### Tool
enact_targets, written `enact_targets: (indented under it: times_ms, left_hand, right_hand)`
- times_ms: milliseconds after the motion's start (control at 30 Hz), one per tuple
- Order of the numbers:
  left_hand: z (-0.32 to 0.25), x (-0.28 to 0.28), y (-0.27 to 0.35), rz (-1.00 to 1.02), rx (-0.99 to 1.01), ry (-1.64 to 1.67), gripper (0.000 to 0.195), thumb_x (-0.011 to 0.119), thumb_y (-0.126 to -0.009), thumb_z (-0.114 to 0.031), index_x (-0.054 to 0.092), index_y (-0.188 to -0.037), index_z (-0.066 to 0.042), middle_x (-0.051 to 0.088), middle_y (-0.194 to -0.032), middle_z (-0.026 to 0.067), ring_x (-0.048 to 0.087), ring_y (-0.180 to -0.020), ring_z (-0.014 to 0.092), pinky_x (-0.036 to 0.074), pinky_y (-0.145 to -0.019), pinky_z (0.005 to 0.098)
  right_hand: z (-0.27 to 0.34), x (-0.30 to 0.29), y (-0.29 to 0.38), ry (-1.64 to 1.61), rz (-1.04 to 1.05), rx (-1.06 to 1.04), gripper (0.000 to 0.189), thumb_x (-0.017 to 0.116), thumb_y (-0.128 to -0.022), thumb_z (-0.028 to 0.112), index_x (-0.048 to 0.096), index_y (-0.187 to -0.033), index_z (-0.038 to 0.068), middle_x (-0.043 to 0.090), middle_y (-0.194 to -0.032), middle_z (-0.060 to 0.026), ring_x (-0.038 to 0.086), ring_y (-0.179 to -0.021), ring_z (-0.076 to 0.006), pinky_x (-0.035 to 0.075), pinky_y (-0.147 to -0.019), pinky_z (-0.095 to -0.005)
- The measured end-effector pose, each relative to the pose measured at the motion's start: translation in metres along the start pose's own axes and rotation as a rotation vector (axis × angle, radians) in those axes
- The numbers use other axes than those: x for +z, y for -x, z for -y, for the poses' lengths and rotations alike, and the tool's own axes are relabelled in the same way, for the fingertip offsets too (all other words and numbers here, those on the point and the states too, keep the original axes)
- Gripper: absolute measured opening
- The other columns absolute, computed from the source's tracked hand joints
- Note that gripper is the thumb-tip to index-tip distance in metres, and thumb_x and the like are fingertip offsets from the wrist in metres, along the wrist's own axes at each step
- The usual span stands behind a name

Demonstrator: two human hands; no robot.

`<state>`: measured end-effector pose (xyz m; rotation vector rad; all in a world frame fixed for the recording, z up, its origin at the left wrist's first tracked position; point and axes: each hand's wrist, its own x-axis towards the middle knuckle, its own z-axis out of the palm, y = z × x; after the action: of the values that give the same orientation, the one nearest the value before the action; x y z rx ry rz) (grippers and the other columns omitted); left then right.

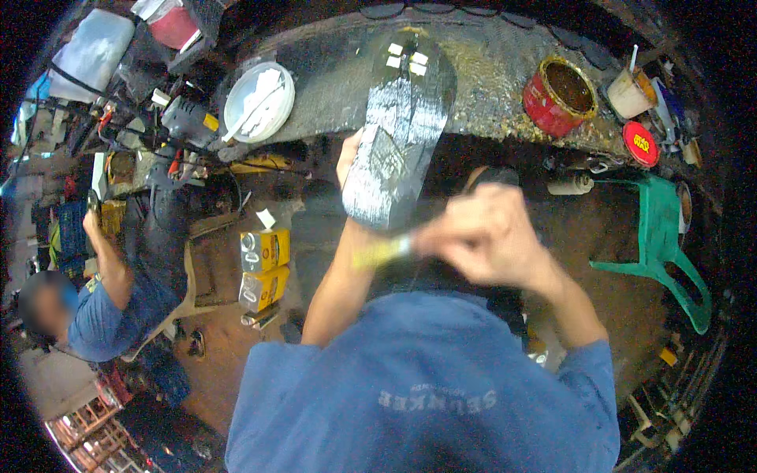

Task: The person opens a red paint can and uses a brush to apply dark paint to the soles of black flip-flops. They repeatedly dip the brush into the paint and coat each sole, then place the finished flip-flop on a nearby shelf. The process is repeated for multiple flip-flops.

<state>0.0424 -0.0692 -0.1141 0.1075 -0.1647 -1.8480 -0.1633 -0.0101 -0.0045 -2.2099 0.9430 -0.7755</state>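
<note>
A long dark piece with a rounded end and a wet-looking, shiny surface (395,159) lies over the workbench edge and reaches towards me. My left hand (350,158) grips its left side from beneath, the fingers mostly hidden behind it. Small white squares (418,64) sit near its far end. My right hand (488,233), blurred by motion, is closed on the handle of what looks like a brush with yellowish bristles (378,251). The bristles are just below the near end of the piece, above my left forearm; whether they touch anything cannot be told.
On the workbench (331,47) stand a white tub (258,101) at left and a red can of brown substance (559,97) at right. A power tool (188,121) lies farther left. Yellow metal cans (264,269) and a green plastic chair (657,230) flank me. A co-worker (124,319) is at left.
</note>
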Motion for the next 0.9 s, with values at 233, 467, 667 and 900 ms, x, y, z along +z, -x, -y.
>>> enact_targets:
  times_ms: [233, 467, 667, 900]
  left_hand:
    - [-0.003, 0.006, -0.002, -0.142, -0.045, 0.012, 0.049, 0.042, -0.109, -0.028, 0.068, -0.132, 0.006, 0.075, -0.127, 0.0240, 0.074, -0.113, 0.039, 0.057, -0.106, 0.0542]
    - [-0.011, 0.006, 0.002, -0.015, -0.098, 0.198, 0.065, 0.046, -0.104, -0.044, 0.063, -0.144, 0.004, 0.069, -0.142, 0.0240, 0.067, -0.128, 0.041, 0.049, -0.116, 0.0559]
    - [-0.016, -0.004, 0.010, 0.133, -0.167, 0.274, 0.074, 0.042, -0.108, -0.054, 0.052, -0.156, 0.002, 0.058, -0.155, 0.0261, 0.056, -0.141, 0.047, 0.039, -0.125, 0.0588]
    - [-0.014, -0.012, 0.033, 0.012, -0.128, 0.364, 0.072, 0.042, -0.110, -0.052, 0.049, -0.157, 0.002, 0.054, -0.158, 0.0274, 0.054, -0.143, 0.047, 0.039, -0.125, 0.0597]
  right_hand:
    - [-0.029, -0.024, -0.005, 0.376, -0.388, 0.002, 0.018, 0.080, -0.082, 0.017, 0.085, -0.097, 0.025, 0.069, -0.071, 0.0016, 0.064, -0.060, -0.0209, 0.041, -0.056, -0.0371]
    - [-0.032, -0.002, 0.028, 0.188, -0.305, 0.187, 0.010, 0.086, -0.082, 0.019, 0.084, -0.092, 0.022, 0.080, -0.085, 0.0001, 0.072, -0.067, -0.0200, 0.050, -0.059, -0.0341]
    - [-0.018, 0.001, -0.010, 0.005, -0.347, 0.046, 0.015, 0.081, -0.085, 0.016, 0.086, -0.099, 0.020, 0.082, -0.092, -0.0034, 0.075, -0.072, -0.0206, 0.054, -0.061, -0.0355]
    - [-0.041, -0.020, 0.015, 0.484, -0.059, -0.351, 0.038, 0.078, -0.072, 0.015, 0.084, -0.107, 0.031, 0.046, -0.062, 0.0033, 0.053, -0.054, -0.0184, 0.037, -0.052, -0.0371]
